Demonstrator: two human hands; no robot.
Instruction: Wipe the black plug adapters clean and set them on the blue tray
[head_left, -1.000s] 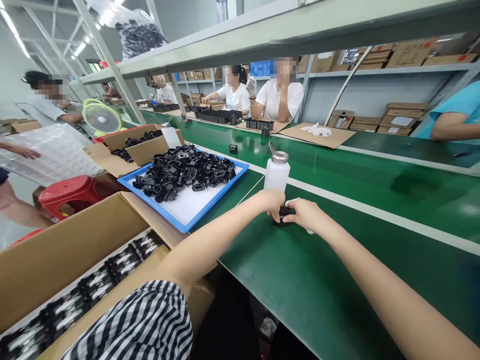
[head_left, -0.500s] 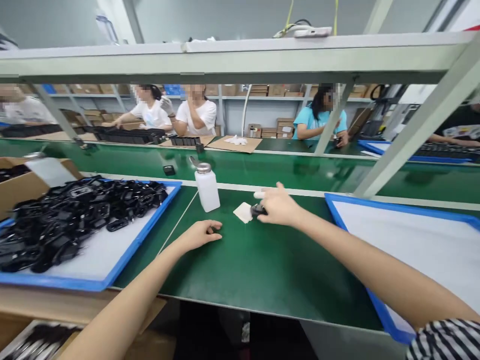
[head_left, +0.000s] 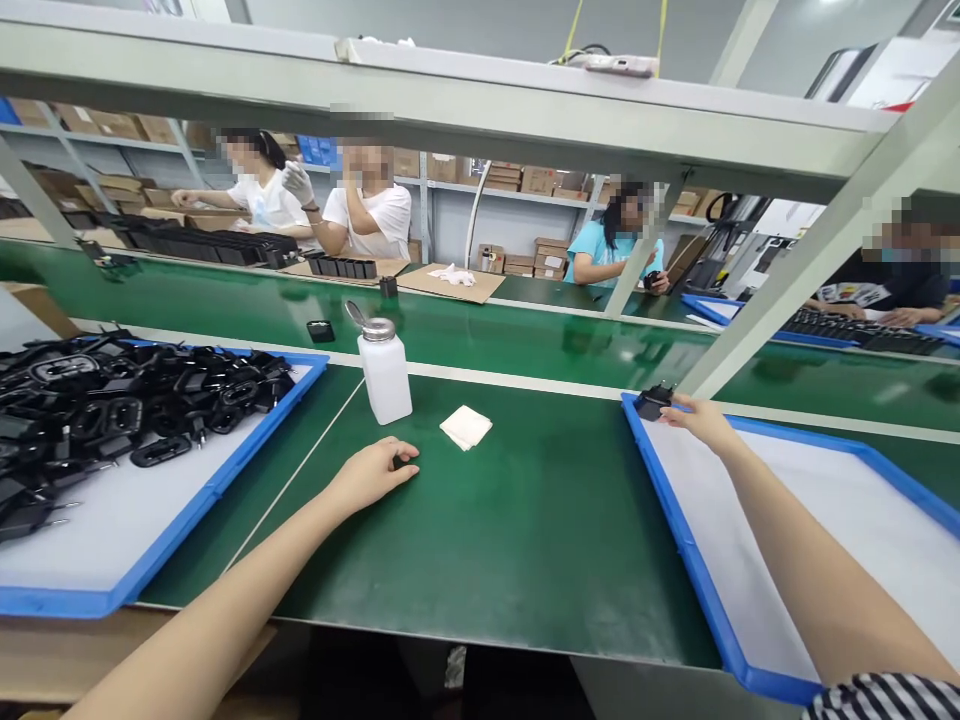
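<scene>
My right hand (head_left: 697,418) pinches a black plug adapter (head_left: 654,400) with pins pointing up. It holds the adapter at the far left corner of the blue-rimmed tray (head_left: 664,490) with a white lining. Resting on the green work table (head_left: 510,540), my left hand (head_left: 371,472) has loosely curled fingers, thumb and forefinger apart, nothing between them. A folded cream cloth (head_left: 466,427) lies to its right. Just beyond the left hand stands a white bottle (head_left: 385,380) with its metal lid tipped up.
At left, another blue-rimmed tray (head_left: 217,500) holds a heap of black plug adapters (head_left: 112,400). A slanted metal post (head_left: 780,270) rises behind the right tray. Past a green belt (head_left: 480,335), several co-workers sit with black parts. A small black piece (head_left: 320,331) lies on the belt.
My right hand has carried the plug adapter from beside the cloth rightward to the right tray's far corner. The cloth now shows whole. The left hand keeps its pose; the view has shifted.
</scene>
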